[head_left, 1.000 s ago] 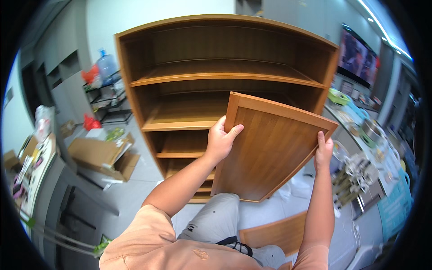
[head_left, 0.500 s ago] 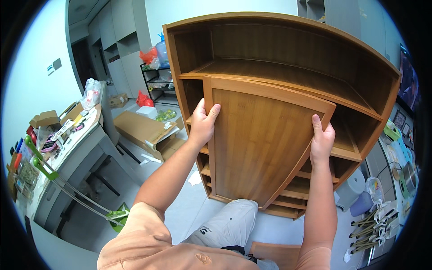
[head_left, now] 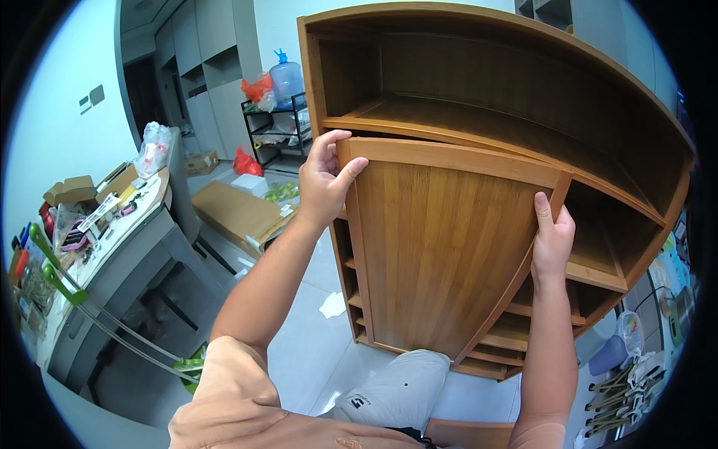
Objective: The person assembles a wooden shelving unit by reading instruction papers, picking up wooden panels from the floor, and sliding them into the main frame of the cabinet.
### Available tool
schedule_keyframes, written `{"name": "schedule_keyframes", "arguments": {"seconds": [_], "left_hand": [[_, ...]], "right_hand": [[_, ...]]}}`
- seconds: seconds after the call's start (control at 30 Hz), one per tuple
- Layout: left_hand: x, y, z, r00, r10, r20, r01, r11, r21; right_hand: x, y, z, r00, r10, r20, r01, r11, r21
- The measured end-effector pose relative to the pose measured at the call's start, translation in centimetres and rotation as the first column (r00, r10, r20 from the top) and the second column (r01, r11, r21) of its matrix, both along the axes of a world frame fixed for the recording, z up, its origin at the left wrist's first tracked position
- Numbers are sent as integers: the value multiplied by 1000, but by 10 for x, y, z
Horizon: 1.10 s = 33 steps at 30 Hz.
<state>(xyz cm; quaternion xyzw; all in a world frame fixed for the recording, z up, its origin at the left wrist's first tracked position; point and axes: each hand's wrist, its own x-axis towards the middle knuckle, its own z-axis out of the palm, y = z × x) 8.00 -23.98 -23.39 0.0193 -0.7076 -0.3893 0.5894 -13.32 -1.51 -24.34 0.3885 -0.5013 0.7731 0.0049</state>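
A framed wooden door panel (head_left: 449, 247) stands upright against the front of a brown wooden cabinet (head_left: 479, 112). My left hand (head_left: 327, 176) grips its upper left edge, with the thumb on the face and the fingers around the side. On the right edge, a little lower, my right hand (head_left: 552, 232) holds it with the thumb in front; its other fingers are partly hidden behind the panel. The panel's top lies just below the cabinet's upper open shelf. Smaller compartments show at both sides of the panel. My knee is close to its lower edge.
A cluttered desk (head_left: 112, 262) stands at left, with a green-handled tool (head_left: 75, 292) in front. A cardboard box (head_left: 235, 213) lies on the floor behind, near a black rack (head_left: 277, 135). Another wooden panel (head_left: 471, 432) lies below me. Folded stools (head_left: 628, 389) are at right.
My left hand has shifted up towards the panel's top left corner. The view has swung slightly, so cabinet and panel appear farther right. Both hands keep their hold.
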Motion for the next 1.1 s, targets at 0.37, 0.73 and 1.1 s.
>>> {"name": "schedule_keyframes", "arguments": {"seconds": [0.37, 0.73, 1.1], "left_hand": [[-1, -12, 9, 996, -50, -71, 51, 999, 10], [-13, 2, 15, 994, -68, -84, 68, 998, -3], [-35, 19, 20, 950, -308, -44, 311, 941, 132]], "right_hand": [[4, -12, -6, 1000, -16, -3, 15, 999, -49], [0, 2, -10, 999, -46, -1, 46, 994, -104], [-9, 26, -12, 995, -89, 35, 93, 989, -114]]}}
